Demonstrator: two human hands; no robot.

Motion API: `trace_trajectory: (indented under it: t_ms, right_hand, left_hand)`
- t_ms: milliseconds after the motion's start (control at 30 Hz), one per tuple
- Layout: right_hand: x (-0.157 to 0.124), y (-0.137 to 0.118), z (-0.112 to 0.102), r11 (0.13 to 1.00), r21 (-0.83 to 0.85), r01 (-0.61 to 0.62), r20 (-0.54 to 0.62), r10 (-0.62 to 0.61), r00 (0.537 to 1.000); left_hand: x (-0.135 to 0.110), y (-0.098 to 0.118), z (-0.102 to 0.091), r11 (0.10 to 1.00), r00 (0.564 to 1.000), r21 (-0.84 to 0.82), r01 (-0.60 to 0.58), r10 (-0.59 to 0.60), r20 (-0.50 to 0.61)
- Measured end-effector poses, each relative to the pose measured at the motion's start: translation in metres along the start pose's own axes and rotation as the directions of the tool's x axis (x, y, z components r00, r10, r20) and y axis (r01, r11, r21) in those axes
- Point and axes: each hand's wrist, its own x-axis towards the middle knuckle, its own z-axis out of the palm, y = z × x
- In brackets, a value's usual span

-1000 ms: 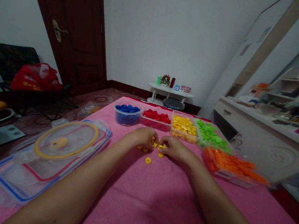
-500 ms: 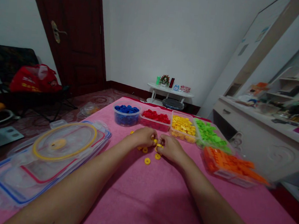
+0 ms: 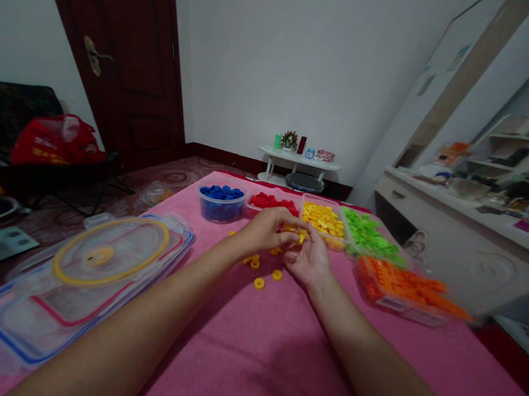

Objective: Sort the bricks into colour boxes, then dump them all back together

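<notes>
Above the pink cloth, my left hand reaches across to my right hand, with a small yellow plastic piece between its thumb and fingers. My right hand is turned palm up, its bent fingers meeting the left fingertips at that piece. How many pieces they hold is hidden by the fingers. Beneath the hands lie several loose yellow rings, among them a yellow ring nearest me and another ring beside it. More yellow pieces sit partly behind my left wrist.
Along the far side stand a tub of blue pieces, a box of red pieces, one of yellow bricks and one of green pieces. An orange-filled box is at right. Stacked clear lids lie left.
Both hands have risen from the loose rings and come together slightly to the right. My right hand has turned palm up, and the left fingers now extend over it.
</notes>
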Motion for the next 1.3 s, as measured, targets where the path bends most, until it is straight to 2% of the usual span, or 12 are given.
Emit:
trace_trajectory:
  t_ms: [100,200,333,433,500,567,733,900,1000,1100,1167,1300]
  right_hand:
    - [0.000,0.001,0.002,1.000,0.022,-0.015,0.019,0.015,1.000]
    - [0.003,-0.001,-0.002,0.999,-0.035,0.023,0.014,-0.022,1.000]
    - [0.012,0.001,-0.015,0.888,-0.431,0.158,-0.063,-0.204,0.977]
    - [0.016,0.005,-0.025,0.389,-0.892,0.230,0.063,-0.397,0.916]
    - [0.017,0.005,-0.030,-0.085,-0.981,0.176,0.195,-0.457,0.868]
    - [0.015,0.005,-0.031,-0.388,-0.919,0.070,0.245,-0.424,0.872]
    - [0.015,0.002,-0.031,-0.538,-0.843,0.030,0.220,-0.292,0.931]
    - [0.023,0.002,-0.035,-0.230,-0.965,0.127,0.215,-0.416,0.883]
    - [0.021,0.000,-0.027,0.278,-0.938,0.210,0.073,-0.433,0.898]
    - [0.012,-0.002,-0.012,0.851,-0.498,0.165,-0.027,-0.206,0.978]
    - [0.007,0.000,-0.005,0.974,-0.216,0.072,0.045,-0.064,0.997]
    - [0.004,0.007,-0.001,0.999,0.034,-0.017,0.107,0.014,0.994]
  left_hand:
    - [-0.001,-0.005,-0.005,0.999,1.000,0.054,-0.003,0.002,0.009]
    - [-0.004,-0.018,-0.022,0.951,0.984,0.254,0.178,-0.167,-0.066]
    - [-0.015,-0.034,-0.044,0.646,0.804,0.622,0.443,-0.593,0.044]
    - [-0.022,-0.038,-0.047,0.557,0.668,0.729,0.397,-0.720,0.187]
    - [-0.024,-0.039,-0.044,0.548,0.658,0.748,0.373,-0.725,0.204]
    - [-0.024,-0.039,-0.041,0.538,0.670,0.744,0.397,-0.724,0.166]
    - [-0.024,-0.042,-0.039,0.506,0.679,0.726,0.466,-0.731,0.074]
    - [-0.016,-0.047,-0.039,0.671,0.817,0.541,0.506,-0.575,-0.051]
    - [-0.007,-0.035,-0.031,0.901,0.936,0.252,0.353,-0.346,-0.073]
    - [-0.001,-0.013,-0.018,0.986,0.983,0.021,0.168,-0.166,-0.079]
    - [0.001,-0.001,-0.009,0.994,0.992,-0.025,0.106,-0.108,-0.073]
    - [0.000,0.001,0.002,0.997,0.992,-0.044,0.069,-0.074,-0.107]
